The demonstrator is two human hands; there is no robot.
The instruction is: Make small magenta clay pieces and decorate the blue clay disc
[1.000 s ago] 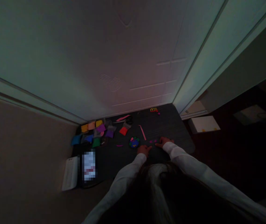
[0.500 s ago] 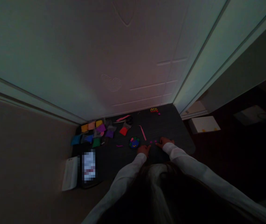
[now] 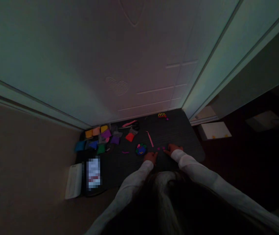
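Across the dark surface point(image 3: 182, 132) in the head view, two small magenta pieces point(image 3: 158, 148) lie between the left hand point(image 3: 150, 158) and the right hand point(image 3: 173, 149). Bits this tiny call for light, even fingertip pressure. Both hands' fingers look curled; their gap, and whether they pinch anything, I cannot tell. The pieces look roundish, just apart, near pink tweezers point(image 3: 150, 139) and a blue disc point(image 3: 140, 149).
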